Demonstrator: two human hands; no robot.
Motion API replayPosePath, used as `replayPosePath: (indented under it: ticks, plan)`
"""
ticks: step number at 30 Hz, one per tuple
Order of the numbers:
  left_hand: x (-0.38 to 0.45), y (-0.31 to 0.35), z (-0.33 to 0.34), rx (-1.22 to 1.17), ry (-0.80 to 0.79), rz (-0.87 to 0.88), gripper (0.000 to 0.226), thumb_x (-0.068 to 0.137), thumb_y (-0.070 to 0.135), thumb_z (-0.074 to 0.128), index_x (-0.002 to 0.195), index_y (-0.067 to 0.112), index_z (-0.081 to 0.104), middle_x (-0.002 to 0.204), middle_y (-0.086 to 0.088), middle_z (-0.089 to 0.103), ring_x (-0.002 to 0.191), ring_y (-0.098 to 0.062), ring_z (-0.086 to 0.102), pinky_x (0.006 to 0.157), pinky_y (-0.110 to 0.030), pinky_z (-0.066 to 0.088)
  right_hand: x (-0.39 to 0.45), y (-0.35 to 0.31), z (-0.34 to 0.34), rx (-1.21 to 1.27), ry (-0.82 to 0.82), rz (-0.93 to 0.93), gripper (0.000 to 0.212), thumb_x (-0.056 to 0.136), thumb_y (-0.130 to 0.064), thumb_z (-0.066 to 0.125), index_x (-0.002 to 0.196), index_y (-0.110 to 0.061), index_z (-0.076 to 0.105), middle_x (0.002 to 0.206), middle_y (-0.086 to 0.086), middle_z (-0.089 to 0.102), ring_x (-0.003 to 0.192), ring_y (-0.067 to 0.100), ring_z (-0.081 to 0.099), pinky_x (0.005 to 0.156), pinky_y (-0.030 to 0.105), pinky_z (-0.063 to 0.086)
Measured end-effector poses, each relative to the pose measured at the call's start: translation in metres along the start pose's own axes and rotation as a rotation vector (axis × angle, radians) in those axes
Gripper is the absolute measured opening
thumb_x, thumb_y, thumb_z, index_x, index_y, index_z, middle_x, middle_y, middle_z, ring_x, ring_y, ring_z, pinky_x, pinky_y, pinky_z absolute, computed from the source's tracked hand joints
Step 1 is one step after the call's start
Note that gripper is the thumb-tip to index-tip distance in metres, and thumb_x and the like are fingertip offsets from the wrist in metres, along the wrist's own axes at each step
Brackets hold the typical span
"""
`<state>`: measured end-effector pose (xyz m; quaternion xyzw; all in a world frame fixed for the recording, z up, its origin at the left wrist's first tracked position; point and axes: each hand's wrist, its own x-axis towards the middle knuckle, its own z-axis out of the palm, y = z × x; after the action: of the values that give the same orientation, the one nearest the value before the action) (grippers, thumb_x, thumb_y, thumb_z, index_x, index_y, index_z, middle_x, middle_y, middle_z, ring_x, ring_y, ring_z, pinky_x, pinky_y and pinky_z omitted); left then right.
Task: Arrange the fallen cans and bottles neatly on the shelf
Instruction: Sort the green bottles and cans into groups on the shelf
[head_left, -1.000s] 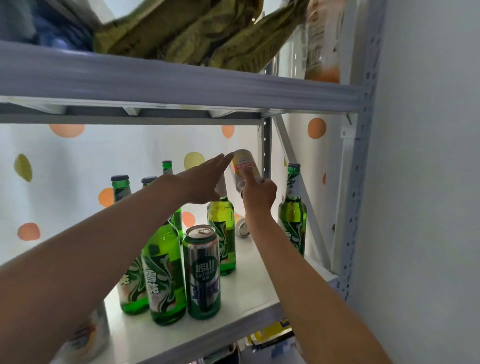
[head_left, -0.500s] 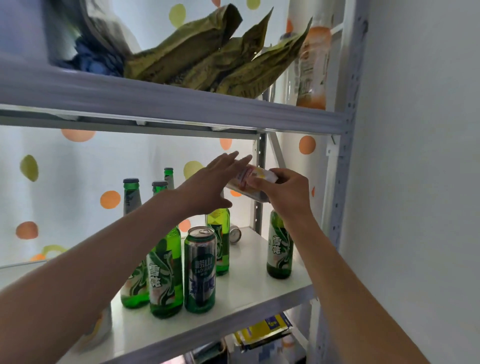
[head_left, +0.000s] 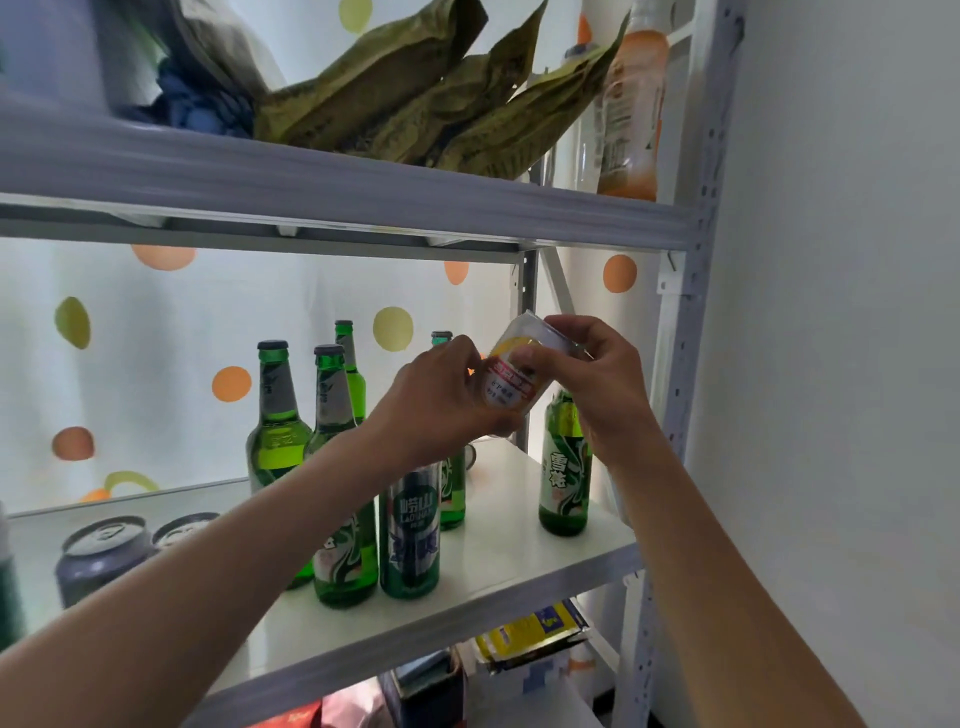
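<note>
A white and yellow can (head_left: 511, 382) is held tilted in the air above the white shelf (head_left: 519, 551). My left hand (head_left: 441, 400) grips its lower end and my right hand (head_left: 597, 379) grips its upper end. Below stand several green beer bottles (head_left: 332, 441), one more green bottle (head_left: 565, 467) at the right, and a tall green can (head_left: 410, 535). Behind my left hand a silver can (head_left: 470, 457) lies on its side at the back of the shelf, mostly hidden.
Two dark cans (head_left: 101, 553) stand at the shelf's left. The upper shelf (head_left: 363, 182) carries green foil bags (head_left: 415, 98) and an orange drink bottle (head_left: 631, 109). The grey upright (head_left: 685, 364) and a wall close off the right. Packets (head_left: 530, 631) lie on the shelf below.
Both hands drew the can nearer and lower. My left hand, open beside it before, now grips the can. The view has swung to show more of the shelf's left side.
</note>
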<state>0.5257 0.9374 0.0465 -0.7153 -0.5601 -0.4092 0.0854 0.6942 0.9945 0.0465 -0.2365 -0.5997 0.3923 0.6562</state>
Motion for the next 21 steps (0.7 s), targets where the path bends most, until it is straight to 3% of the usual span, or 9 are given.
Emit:
replayPosePath:
  ticks: [4, 6, 8, 10, 14, 21]
  plan:
    - [-0.002, -0.004, -0.002, 0.065, -0.07, 0.021, 0.054, 0.064, 0.054, 0.079, 0.096, 0.021, 0.049, 0.093, 0.008, 0.055, 0.081, -0.012, 0.051, 0.062, -0.028, 0.038, 0.0, 0.008, 0.005, 0.002, -0.006, -0.041, 0.047, 0.06, -0.005, 0.09, 0.103, -0.006, 0.071, 0.105, 0.009, 0.073, 0.094, 0.017, 0.071, 0.079, 0.027, 0.057]
    - [0.0, -0.015, -0.006, 0.137, -0.196, 0.061, 0.051, 0.071, 0.054, 0.075, 0.107, 0.023, 0.055, 0.105, 0.007, 0.057, 0.1, -0.014, 0.05, 0.078, -0.03, 0.043, 0.0, 0.014, 0.004, -0.01, -0.032, -0.053, 0.047, 0.063, 0.002, 0.087, 0.107, 0.0, 0.069, 0.105, 0.008, 0.074, 0.094, 0.015, 0.071, 0.078, 0.023, 0.056]
    - [0.002, -0.024, -0.012, 0.236, -0.315, 0.094, 0.053, 0.08, 0.046, 0.071, 0.125, 0.023, 0.055, 0.124, 0.002, 0.054, 0.12, -0.017, 0.044, 0.097, -0.032, 0.038, -0.002, 0.022, 0.001, -0.011, -0.074, -0.04, 0.049, 0.065, 0.008, 0.083, 0.11, 0.003, 0.066, 0.106, 0.008, 0.074, 0.094, 0.014, 0.071, 0.077, 0.024, 0.057]
    - [0.003, -0.031, -0.017, 0.299, -0.339, 0.117, 0.05, 0.086, 0.037, 0.068, 0.131, 0.021, 0.053, 0.134, 0.0, 0.05, 0.129, -0.017, 0.037, 0.105, -0.031, 0.032, -0.004, 0.035, 0.0, -0.03, -0.11, -0.019, 0.051, 0.065, 0.01, 0.082, 0.112, 0.002, 0.065, 0.107, 0.009, 0.073, 0.096, 0.018, 0.071, 0.079, 0.03, 0.059]
    - [0.013, -0.039, -0.02, 0.342, -0.332, 0.129, 0.041, 0.089, 0.031, 0.063, 0.128, 0.023, 0.056, 0.134, -0.001, 0.05, 0.131, -0.016, 0.036, 0.106, -0.037, 0.034, -0.01, 0.068, 0.006, -0.108, -0.182, 0.053, 0.057, 0.063, 0.013, 0.082, 0.112, -0.009, 0.064, 0.11, 0.006, 0.072, 0.102, 0.023, 0.07, 0.087, 0.038, 0.059]
    - [0.048, -0.039, -0.012, 0.475, -0.28, 0.184, 0.052, 0.086, 0.031, 0.063, 0.135, 0.022, 0.049, 0.139, -0.004, 0.046, 0.133, -0.023, 0.035, 0.108, -0.041, 0.034, -0.018, 0.118, 0.013, -0.117, -0.316, 0.178, 0.063, 0.059, 0.012, 0.084, 0.111, -0.017, 0.063, 0.108, 0.001, 0.074, 0.102, 0.017, 0.07, 0.09, 0.035, 0.057]
